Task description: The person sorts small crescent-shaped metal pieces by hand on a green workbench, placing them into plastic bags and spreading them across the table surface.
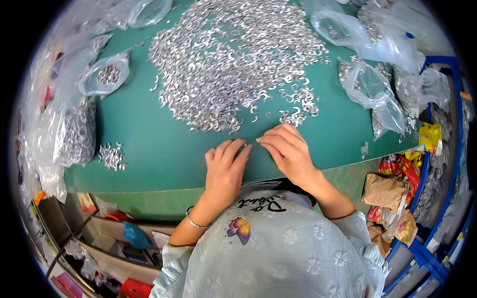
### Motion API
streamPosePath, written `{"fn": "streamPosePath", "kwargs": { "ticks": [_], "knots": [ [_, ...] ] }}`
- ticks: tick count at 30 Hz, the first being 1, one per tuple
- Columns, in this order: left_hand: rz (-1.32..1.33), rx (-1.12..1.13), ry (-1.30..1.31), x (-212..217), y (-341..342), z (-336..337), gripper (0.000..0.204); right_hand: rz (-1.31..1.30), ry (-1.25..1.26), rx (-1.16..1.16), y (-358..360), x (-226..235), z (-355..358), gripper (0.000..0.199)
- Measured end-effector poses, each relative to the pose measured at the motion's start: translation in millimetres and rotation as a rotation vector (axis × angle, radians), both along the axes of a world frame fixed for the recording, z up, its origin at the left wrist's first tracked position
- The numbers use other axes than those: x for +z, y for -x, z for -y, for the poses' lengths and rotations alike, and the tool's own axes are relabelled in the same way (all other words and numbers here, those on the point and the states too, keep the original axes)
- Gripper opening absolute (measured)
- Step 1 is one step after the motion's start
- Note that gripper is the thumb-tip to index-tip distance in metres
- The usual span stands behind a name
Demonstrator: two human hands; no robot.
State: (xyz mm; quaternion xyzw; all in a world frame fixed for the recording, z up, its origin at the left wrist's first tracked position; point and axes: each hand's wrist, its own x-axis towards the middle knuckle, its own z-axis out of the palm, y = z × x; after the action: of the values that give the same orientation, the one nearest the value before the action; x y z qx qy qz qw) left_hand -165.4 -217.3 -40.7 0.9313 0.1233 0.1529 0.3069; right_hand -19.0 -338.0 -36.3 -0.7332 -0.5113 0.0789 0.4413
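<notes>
A broad heap of small silver crescent-shaped metal pieces (223,64) covers the middle of the green tabletop (134,149). Just on the near side of it, close to the table's front edge, both my hands are held with their fingertips almost meeting. My left hand (223,169) has thumb and fingers pinched; a small greyish bit shows at the tips, too small to name. My right hand (290,151) is pinched as well, with a tiny pale bit at its fingertips. Beyond the right hand lies a small cluster of crescent pieces (294,117).
On the left stand a full clear bag of metal pieces (75,134) and an opened bag (106,74), with a little pile (112,157) nearby. Opened plastic bags (370,87) line the right side. A blue metal rack (425,184) and snack packets (401,223) are at the right.
</notes>
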Motion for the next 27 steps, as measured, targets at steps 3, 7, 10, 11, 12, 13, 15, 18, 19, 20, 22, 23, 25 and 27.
{"fn": "streamPosePath", "kwargs": {
  "ticks": [3,7,10,11,12,13,15,18,19,20,22,23,25,27],
  "knots": [
    [0.047,0.051,0.016,-7,11,-6,0.029,0.019,-0.026,-0.106,-11,4,11,0.020],
    [0.043,0.143,-0.015,-4,28,-14,0.025,0.029,-0.020,-0.228,-21,6,31,0.018],
    [0.023,0.231,-0.046,-2,35,-17,0.025,0.056,-0.023,-0.330,-31,6,42,0.017],
    [0.040,0.242,-0.015,-3,38,-19,0.025,0.077,-0.024,-0.371,-34,4,46,0.017],
    [0.057,0.253,0.016,-6,41,-21,0.025,0.082,-0.018,-0.405,-38,6,49,0.016],
    [0.071,0.264,0.048,-8,44,-22,0.025,0.084,-0.011,-0.439,-40,7,51,0.016],
    [0.095,0.279,0.021,-7,43,-25,0.025,0.102,-0.005,-0.479,-48,8,53,0.016],
    [0.113,0.302,0.005,-9,44,-30,0.024,0.171,0.006,-0.539,-60,2,61,0.016],
    [0.113,0.315,0.004,-8,43,-33,0.024,0.188,0.004,-0.555,-65,1,62,0.016],
    [0.112,0.332,0.003,-8,44,-35,0.024,0.203,0.002,-0.568,-69,0,61,0.016],
    [0.122,0.358,-0.034,-10,45,-43,0.023,0.233,0.011,-0.563,-74,0,60,0.015],
    [0.127,0.369,-0.052,-11,46,-47,0.022,0.248,0.016,-0.563,-77,0,59,0.015],
    [0.117,0.390,-0.075,-10,46,-54,0.022,0.243,0.013,-0.565,-82,-4,59,0.015],
    [0.114,0.410,-0.077,-13,48,-60,0.022,0.250,0.010,-0.562,-87,-8,57,0.016]
  ]
}}
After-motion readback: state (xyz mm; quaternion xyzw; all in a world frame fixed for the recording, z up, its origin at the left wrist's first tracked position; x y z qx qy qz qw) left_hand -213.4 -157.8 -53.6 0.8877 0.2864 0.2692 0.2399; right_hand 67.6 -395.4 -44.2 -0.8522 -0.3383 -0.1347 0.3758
